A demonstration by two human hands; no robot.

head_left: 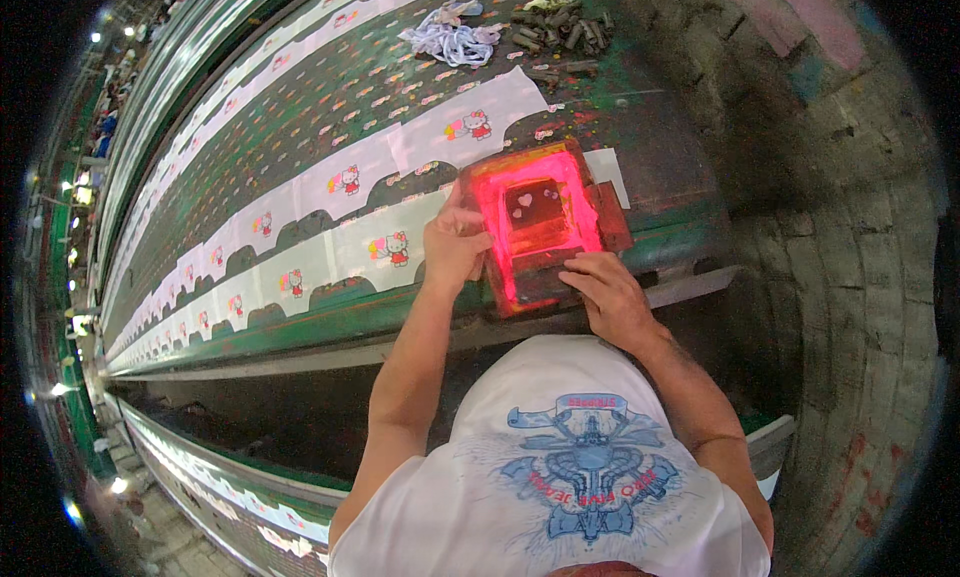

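A small printing screen (575, 169) lies tilted over the near right end of the long table. Its frame is smeared with bright pink ink, and pale hearts show through its dark window. My left hand (455, 245) is closed on the frame's left side, thumb toward the inner edge. At the lower right corner, my right hand (608, 295) has bent fingers closed on the frame's near edge; its fingertips are partly hidden. White cut fabric pieces (338, 239) printed with a cartoon cat run leftward in rows from the screen. A white piece (608, 167) sticks out behind it.
Dark cylindrical scraps (565, 29) and a heap of pale cloth strips (455, 35) lie on the far part of the green-black table (660, 127). A metal rail (690, 285) follows its near edge. Brick paving (880, 237) is on the right; another table (250, 522) stands at lower left.
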